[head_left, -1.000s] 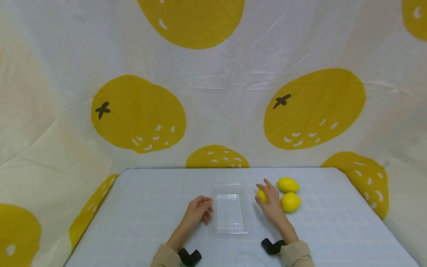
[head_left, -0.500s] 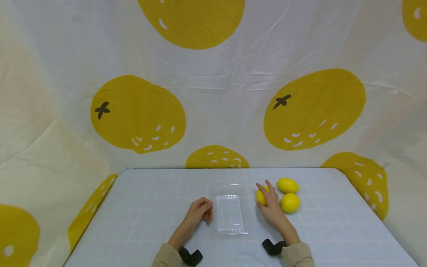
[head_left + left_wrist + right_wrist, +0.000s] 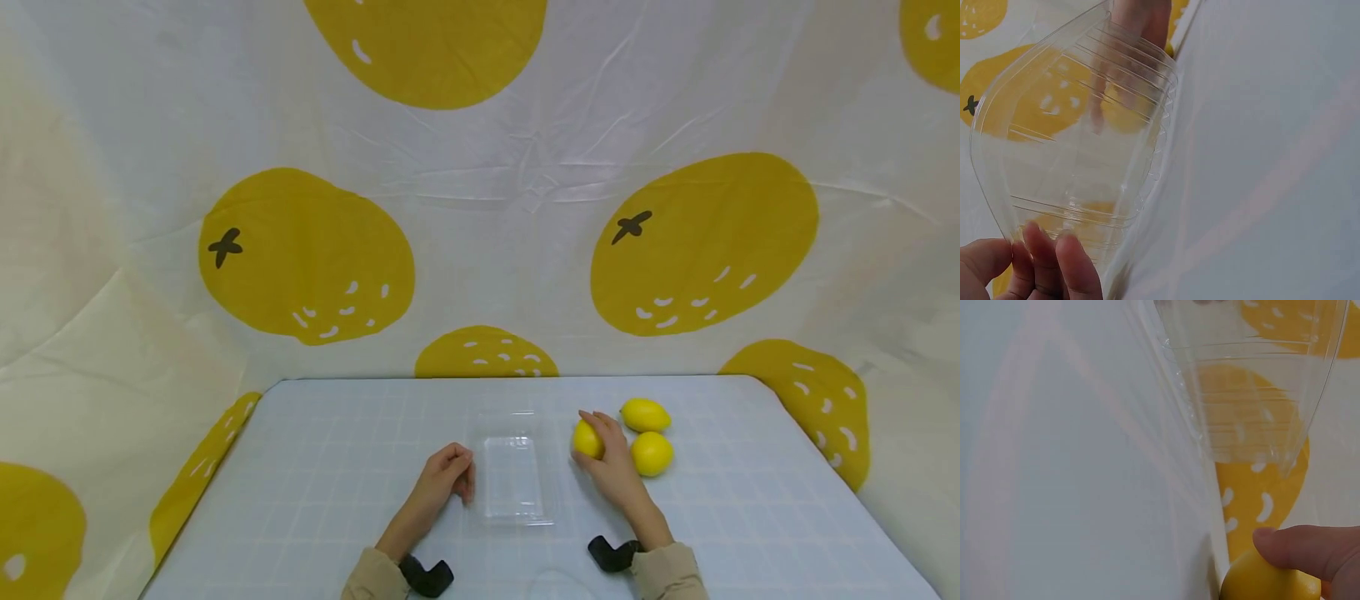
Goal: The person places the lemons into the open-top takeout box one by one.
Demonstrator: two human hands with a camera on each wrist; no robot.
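Observation:
A clear plastic container [image 3: 513, 479] stands uncovered on the table, its long side running away from me. My left hand [image 3: 446, 475] is at its left side; in the left wrist view, thumb and fingertips pinch the container's rim. To the right of the container, my right hand [image 3: 613, 462] grips a yellow lemon [image 3: 587, 439], fingers curled over its far side. The right wrist view shows the thumb [image 3: 1297, 547] pressed on top of this lemon. Two more lemons lie just right of that hand, one behind [image 3: 645, 414] and one nearer [image 3: 652, 454].
The table has a pale checked cloth [image 3: 337, 442]. Behind it hangs a white curtain [image 3: 510, 250] printed with big yellow fruit. Black wrist-worn devices [image 3: 427, 577] sit below both hands, and a faint thin loop [image 3: 558, 579] lies near the front edge.
The right hand's raised fingers have come down and closed round the lemon. The left hand's fingers have curled in a little more at the container's side. Container and other lemons stay put.

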